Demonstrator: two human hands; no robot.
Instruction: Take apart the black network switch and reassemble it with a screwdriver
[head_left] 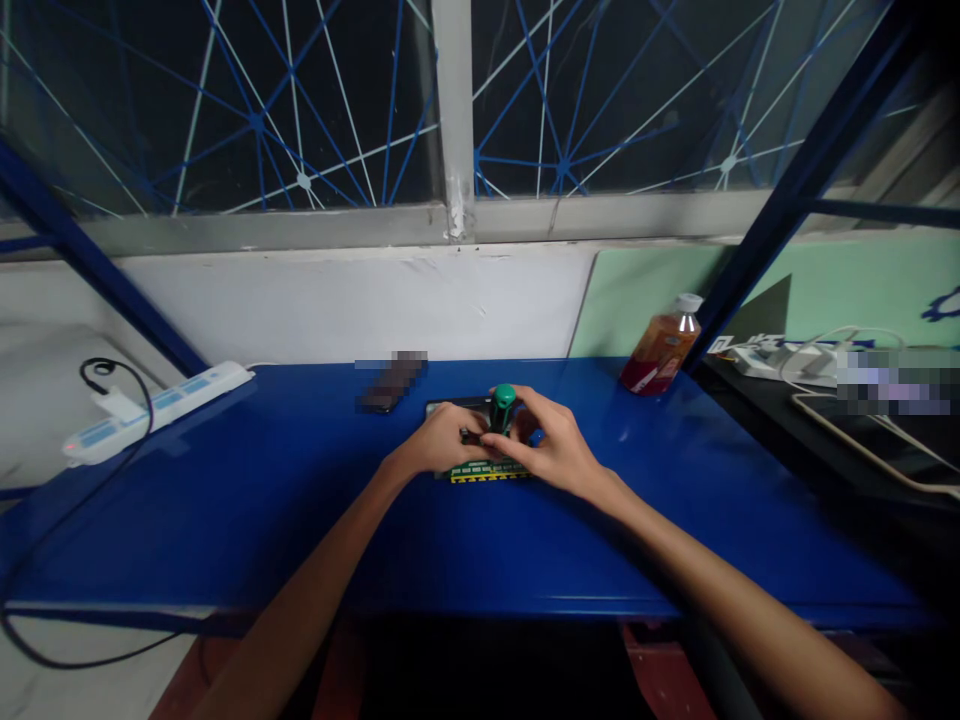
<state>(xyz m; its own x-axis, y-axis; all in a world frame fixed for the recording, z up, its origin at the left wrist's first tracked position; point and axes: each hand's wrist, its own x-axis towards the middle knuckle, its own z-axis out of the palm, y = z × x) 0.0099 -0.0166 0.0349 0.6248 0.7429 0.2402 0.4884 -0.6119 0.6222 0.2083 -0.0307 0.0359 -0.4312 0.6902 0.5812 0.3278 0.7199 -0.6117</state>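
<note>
A screwdriver (503,396) with a green and black handle stands roughly upright over the middle of the blue table. My right hand (556,442) grips its handle between thumb and fingers. Close by on the left, my left hand (442,440) has its fingers closed around a small dark piece at the screwdriver's lower end; I cannot make out what it is. Beneath both hands lies a flat case (487,470) with a green label and yellow edging, mostly hidden. A bit of something blue (536,438) shows beside my right fingers.
The blue table (315,560) meets the wall at the back. A blurred dark phone-like object (391,385) lies behind my left hand. At right stands a drink bottle (664,345); at left lies a white power strip (161,410) with a black cable. Blue frame posts flank the table.
</note>
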